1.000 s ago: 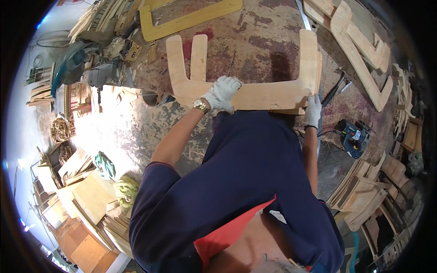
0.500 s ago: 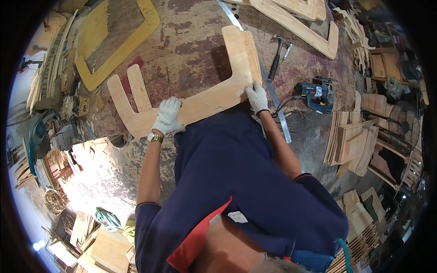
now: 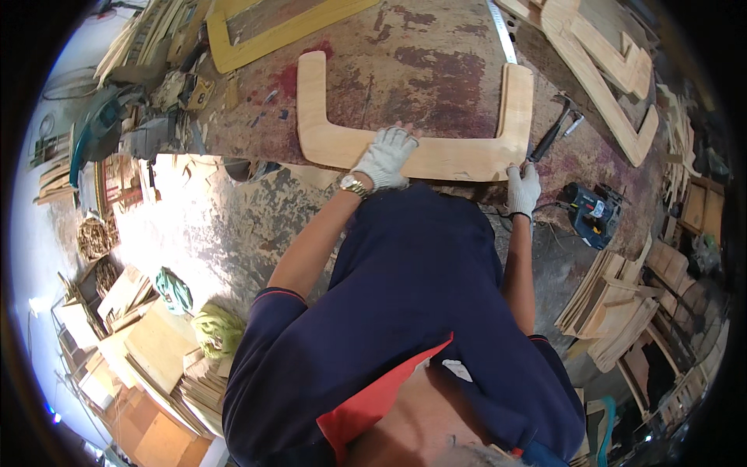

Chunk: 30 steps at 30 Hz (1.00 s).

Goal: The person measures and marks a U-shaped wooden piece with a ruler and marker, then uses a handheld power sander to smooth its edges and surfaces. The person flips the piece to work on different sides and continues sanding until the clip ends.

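A pale U-shaped wooden board (image 3: 451,156) lies along the near edge of the workbench, its two arms pointing away from me. A second board of similar shape lies beneath it, showing along the inner edge of the right arm. My left hand (image 3: 387,158), in a white glove and with a watch at the wrist, spans the board's middle bar, fingers over the top and thumb at the near edge. At the near right corner, my gloved right hand (image 3: 523,189) grips the edge with its fingertips.
Right of the boards lie a hammer (image 3: 551,131), a slim pen-like tool (image 3: 574,124) and a jigsaw (image 3: 593,214). A metal ruler (image 3: 502,31) extends beyond the right arm. More wooden frame pieces (image 3: 599,101) sit far right; a yellow template (image 3: 288,35) is at far left.
The upper board has turned and now lies nearly parallel to the bench edge, closely lined up with the one below. Both hands moved with it. My view has shifted left.
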Each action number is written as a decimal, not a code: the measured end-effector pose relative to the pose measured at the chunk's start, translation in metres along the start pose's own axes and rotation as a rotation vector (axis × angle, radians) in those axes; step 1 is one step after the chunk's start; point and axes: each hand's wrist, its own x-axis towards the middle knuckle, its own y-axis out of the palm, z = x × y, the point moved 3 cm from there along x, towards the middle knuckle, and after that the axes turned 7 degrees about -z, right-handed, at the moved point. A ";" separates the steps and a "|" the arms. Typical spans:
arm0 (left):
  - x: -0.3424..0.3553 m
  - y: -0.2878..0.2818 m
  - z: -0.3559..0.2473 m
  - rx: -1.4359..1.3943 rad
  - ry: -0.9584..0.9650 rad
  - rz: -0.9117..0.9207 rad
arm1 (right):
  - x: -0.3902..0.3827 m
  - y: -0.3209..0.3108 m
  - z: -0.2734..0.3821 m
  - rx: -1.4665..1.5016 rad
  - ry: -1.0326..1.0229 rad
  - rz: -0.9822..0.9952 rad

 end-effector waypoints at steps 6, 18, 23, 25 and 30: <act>0.010 0.019 -0.003 0.045 -0.009 0.067 | 0.006 0.023 -0.018 0.145 0.207 0.058; 0.009 0.022 0.007 -0.029 0.112 -0.140 | -0.002 0.030 0.004 0.092 0.250 -0.052; 0.017 0.043 0.013 0.017 0.161 -0.153 | -0.002 0.030 -0.001 0.322 0.341 -0.089; 0.017 0.052 0.017 0.073 0.108 -0.021 | 0.001 0.030 0.000 0.222 0.324 -0.090; 0.020 0.039 0.009 0.113 0.183 -0.160 | 0.018 0.041 -0.010 0.106 0.446 0.083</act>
